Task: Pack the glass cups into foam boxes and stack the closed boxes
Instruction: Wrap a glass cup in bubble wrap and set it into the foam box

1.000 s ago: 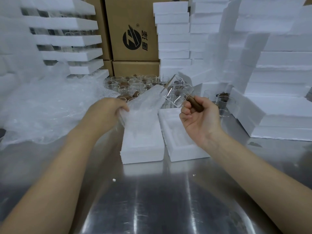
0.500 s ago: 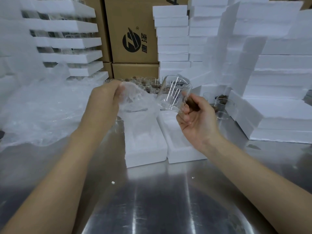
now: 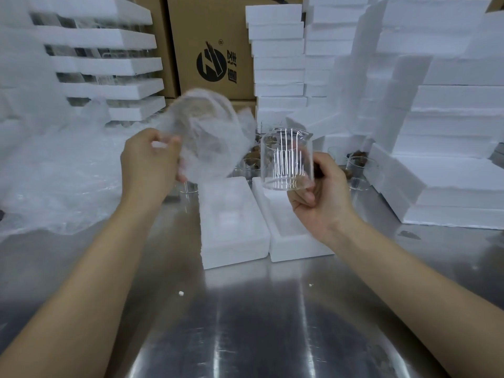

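Observation:
My right hand [image 3: 320,197] grips a clear glass cup [image 3: 286,159] by its brown handle and holds it upright above the table. My left hand [image 3: 150,165] pinches a thin clear plastic bag [image 3: 210,137], lifted and spread open just left of the cup. Below them two open white foam box halves lie side by side on the steel table, the left half [image 3: 231,230] and the right half [image 3: 289,236]. More glass cups [image 3: 360,170] stand behind the halves, partly hidden by the bag and the held cup.
Stacks of white foam boxes [image 3: 447,126] rise at the right and back [image 3: 278,61]. Cardboard cartons [image 3: 212,45] stand behind. Foam trays with glassware [image 3: 109,64] and a heap of plastic bags [image 3: 54,170] fill the left. The steel table [image 3: 245,323] spreads in front.
My left hand lifted the plastic bag off the left foam half and opened it. My right hand turned the cup from tilted to upright and brought it nearer the bag.

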`<state>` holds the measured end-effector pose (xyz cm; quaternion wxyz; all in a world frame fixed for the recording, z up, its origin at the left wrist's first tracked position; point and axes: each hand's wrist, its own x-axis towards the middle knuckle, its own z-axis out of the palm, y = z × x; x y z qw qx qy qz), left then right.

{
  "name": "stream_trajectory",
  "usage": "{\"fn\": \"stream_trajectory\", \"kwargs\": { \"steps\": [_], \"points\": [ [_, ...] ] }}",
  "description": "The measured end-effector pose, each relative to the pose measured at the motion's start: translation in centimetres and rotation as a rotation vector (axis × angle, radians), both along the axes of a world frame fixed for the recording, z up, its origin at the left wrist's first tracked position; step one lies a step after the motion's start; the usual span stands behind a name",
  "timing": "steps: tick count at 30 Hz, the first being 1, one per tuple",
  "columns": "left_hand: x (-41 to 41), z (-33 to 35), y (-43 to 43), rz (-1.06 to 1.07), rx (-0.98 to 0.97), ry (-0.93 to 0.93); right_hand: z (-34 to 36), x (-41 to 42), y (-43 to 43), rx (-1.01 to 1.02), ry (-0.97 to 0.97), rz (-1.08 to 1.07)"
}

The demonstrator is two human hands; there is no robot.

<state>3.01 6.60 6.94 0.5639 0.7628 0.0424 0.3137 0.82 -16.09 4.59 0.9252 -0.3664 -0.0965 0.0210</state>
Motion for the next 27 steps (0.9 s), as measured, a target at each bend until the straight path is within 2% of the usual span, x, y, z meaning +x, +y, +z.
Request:
{"fn": "stream_trajectory", "kwargs": {
  "steps": [2, 4, 7, 10, 12, 14, 17, 18, 21, 23, 27],
  "points": [
    [0.8, 0.5, 1.1, -0.129, -0.469, 0.082, 0.0, 0.1, 0.0, 0.025, 0.03, -0.021],
    [1.2, 0.7, 2.6, -0.222, -0.791, 0.109, 0.0, 0.1, 0.1, 0.021, 0.049, -0.047],
    [1.3, 0.3, 4.3, -0.32, -1.084, 0.019, 0.1, -0.1, 0.2, 0.011, 0.057, -0.055],
    [1.6, 0.0, 5.5, -0.384, -1.15, -0.045, 0.1, -0.2, 0.4, 0.001, 0.046, -0.049],
    [1.4, 0.3, 5.4, -0.422, -1.053, -0.002, 0.1, -0.2, 0.4, -0.015, 0.038, -0.05],
    [1.4, 0.6, 5.1, -0.473, -0.85, 0.084, 0.0, -0.2, 0.5, -0.019, 0.034, -0.045],
    [1.8, 2.2, 3.8, -0.694, -0.577, 0.145, -0.3, -0.3, 0.3, -0.012, 0.034, -0.039],
    [2.4, 3.3, 3.2, -0.682, -0.469, 0.151, -0.3, -0.4, 0.2, -0.014, 0.032, -0.037],
    [6.9, 7.9, 2.0, -0.427, -0.196, 0.096, -0.2, -0.2, 0.2, -0.022, 0.043, -0.041],
    [9.9, 10.4, 1.9, -0.144, -0.001, 0.169, -0.1, -0.1, 0.2, -0.024, 0.044, -0.042],
    [12.5, 10.0, 3.3, 0.185, 0.276, 0.143, -0.1, 0.0, 0.0, -0.051, 0.048, -0.04]
  ]
}}
